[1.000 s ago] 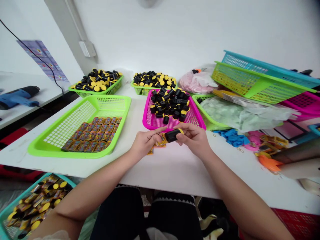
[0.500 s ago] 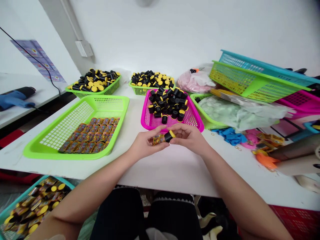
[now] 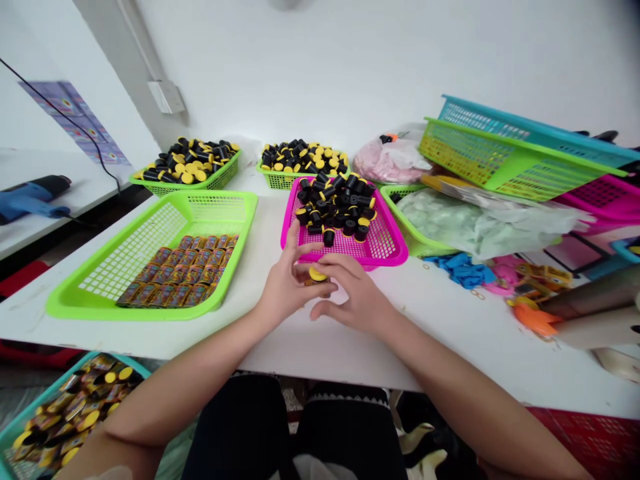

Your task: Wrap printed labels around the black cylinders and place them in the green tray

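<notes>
My left hand (image 3: 283, 283) pinches a small black container with a yellow cap (image 3: 317, 274) between thumb and fingers, its index finger raised. The cap faces up, and fingers hide most of the container's body. My right hand (image 3: 357, 297) reaches across from the other side, its fingertips at the cap and its thumb spread away below. Just beyond both hands is a magenta basket (image 3: 400, 257) with a heap of black containers with yellow caps (image 3: 345, 207). To the left, a green basket (image 3: 105, 310) holds rows of containers in printed sleeves (image 3: 187, 273).
Two green baskets heaped with black-and-yellow containers (image 3: 193, 160) stand along the wall. Stacked baskets (image 3: 500, 157) and a plastic bag (image 3: 465, 220) crowd the right side. A teal basket (image 3: 10, 433) sits low at left. A blue heat gun (image 3: 35, 197) lies on the left table.
The container has turned from lying sideways to cap up. My right hand has loosened its pinch and spread its thumb; my left index finger has lifted.
</notes>
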`<state>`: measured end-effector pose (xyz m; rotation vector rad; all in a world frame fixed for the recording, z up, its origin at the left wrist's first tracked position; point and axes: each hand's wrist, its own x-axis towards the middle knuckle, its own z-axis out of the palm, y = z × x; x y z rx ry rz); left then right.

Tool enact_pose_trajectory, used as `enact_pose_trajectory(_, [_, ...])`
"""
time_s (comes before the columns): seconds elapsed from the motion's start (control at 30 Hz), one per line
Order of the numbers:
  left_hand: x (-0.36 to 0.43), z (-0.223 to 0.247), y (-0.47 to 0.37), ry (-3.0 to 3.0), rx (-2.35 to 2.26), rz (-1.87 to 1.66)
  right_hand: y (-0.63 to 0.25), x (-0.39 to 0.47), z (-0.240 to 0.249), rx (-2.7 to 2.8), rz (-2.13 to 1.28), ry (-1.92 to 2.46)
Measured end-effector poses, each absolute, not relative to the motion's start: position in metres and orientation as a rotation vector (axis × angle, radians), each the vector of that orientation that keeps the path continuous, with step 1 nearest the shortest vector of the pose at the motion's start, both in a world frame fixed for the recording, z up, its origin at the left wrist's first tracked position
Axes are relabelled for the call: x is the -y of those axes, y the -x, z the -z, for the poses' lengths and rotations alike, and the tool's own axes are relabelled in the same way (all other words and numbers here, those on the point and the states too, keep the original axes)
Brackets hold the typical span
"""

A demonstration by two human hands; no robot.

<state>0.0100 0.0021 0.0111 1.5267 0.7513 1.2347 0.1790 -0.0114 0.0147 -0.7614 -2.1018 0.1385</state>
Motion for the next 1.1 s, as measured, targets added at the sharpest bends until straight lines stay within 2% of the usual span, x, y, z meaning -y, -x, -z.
enact_pose_trajectory(0.2, [-0.002, -0.014, -0.015, -1.211, -0.588, -1.203, -0.178, 0.018, -0.019, 2.194, 0.046, 0.717])
enact_pose_trajectory(0.4, [0.010, -0.013, -0.019, -0.952, -0.476, -0.871, -0.176, 0.026, -0.022, 2.065, 0.028, 0.647])
enact_pose_trajectory(0.73, [0.006, -0.016, -0.007, -1.171, -0.400, -0.808, -0.176, 0.025, -0.021, 2.152, 0.160, 0.651])
enact_pose_trajectory(0.97, [0.007, -0.022, -0.006, -1.379, -0.438, -0.886, -0.172, 0.025, -0.015, 2.148, 0.243, 0.636])
enact_pose_trajectory(1.1, [0.008, -0.021, -0.008, -1.430, -0.433, -0.969, -0.175, 0.026, -0.015, 2.120, 0.418, 0.617])
